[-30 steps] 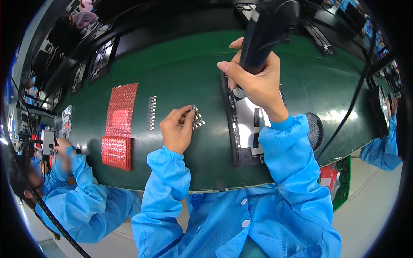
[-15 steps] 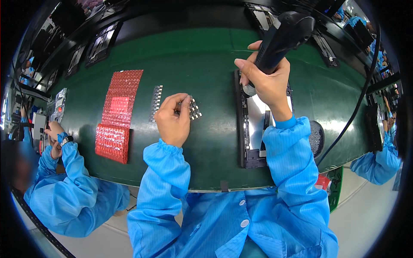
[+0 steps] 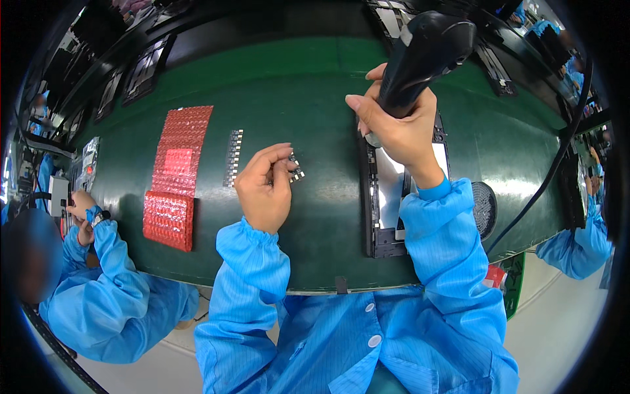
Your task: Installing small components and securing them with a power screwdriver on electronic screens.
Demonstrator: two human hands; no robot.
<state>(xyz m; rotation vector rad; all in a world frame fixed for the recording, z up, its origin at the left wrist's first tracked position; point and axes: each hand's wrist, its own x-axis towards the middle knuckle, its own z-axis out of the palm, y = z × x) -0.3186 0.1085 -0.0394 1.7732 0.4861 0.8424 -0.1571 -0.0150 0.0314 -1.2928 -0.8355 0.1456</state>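
While the right hand grips the black electric screwdriver upright over the frame, the left hand pinches small screws, fingers curled shut, leftward.

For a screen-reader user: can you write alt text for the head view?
A person in blue sleeves holds a black power screwdriver in the right hand over a flat black device frame on a green table, while the left hand pinches small parts. Red bubble wrap lies to the left.
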